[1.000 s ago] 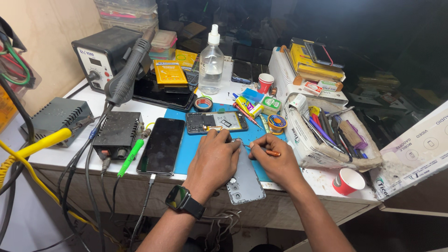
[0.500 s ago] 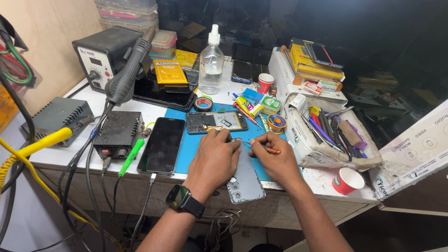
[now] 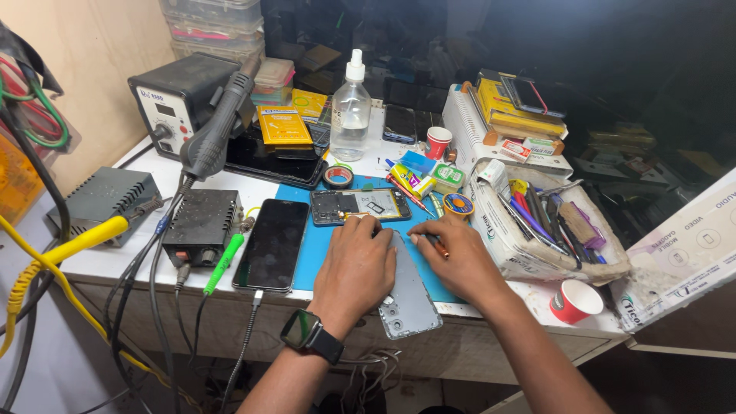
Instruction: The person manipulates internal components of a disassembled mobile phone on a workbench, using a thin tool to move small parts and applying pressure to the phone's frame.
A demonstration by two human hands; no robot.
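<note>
Left hand presses grey back cover, right hand grips screwdriver

Brightly and evenly lit across the white workbench, light falling from above. Soft, short shadows only. Deep darkness from twelve to three o'clock. Mild glare on the black phone screen. Sharp focus at centre; slight wide-angle stretch toward the edges.

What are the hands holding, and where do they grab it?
The right hand grips a small orange-handled tool by its handle. The left hand presses flat on the grey phone back cover.
</note>
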